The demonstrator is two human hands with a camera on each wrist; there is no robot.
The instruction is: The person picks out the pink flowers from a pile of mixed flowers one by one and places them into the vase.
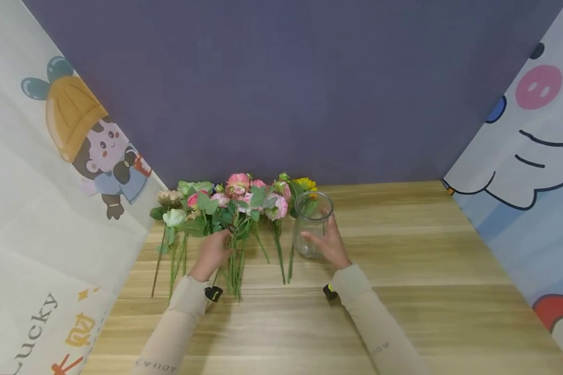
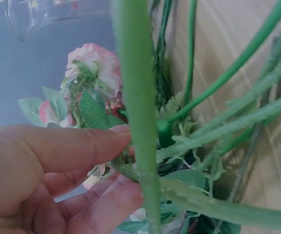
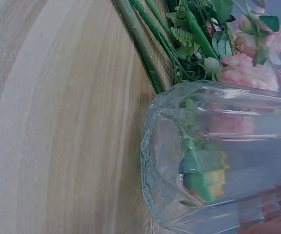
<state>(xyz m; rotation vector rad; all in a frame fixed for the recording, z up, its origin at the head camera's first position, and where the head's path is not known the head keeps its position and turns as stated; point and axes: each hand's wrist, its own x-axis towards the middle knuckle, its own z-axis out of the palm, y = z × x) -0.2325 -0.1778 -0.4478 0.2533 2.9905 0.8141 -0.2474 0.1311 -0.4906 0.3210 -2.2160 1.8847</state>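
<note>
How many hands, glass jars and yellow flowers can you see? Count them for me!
Left hand and right hand: 2
Glass jar: 1
Yellow flower showing: 1
Total: 4

Glass vase (image 3: 213, 161) filled lower right, base toward frame centre. Part of right hand (image 3: 276, 222) showed bottom-right corner. Pink flowers (image 3: 248, 74) sat upper right, green stems (image 3: 141, 45) top centre, table (image 3: 57, 136) left.

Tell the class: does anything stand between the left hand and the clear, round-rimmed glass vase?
Yes. In the head view, a frilly pink-and-white flower and several thin green stems lie on the pale wooden table between the left hand and the vase, the nearest stems close beside the glass.
</note>
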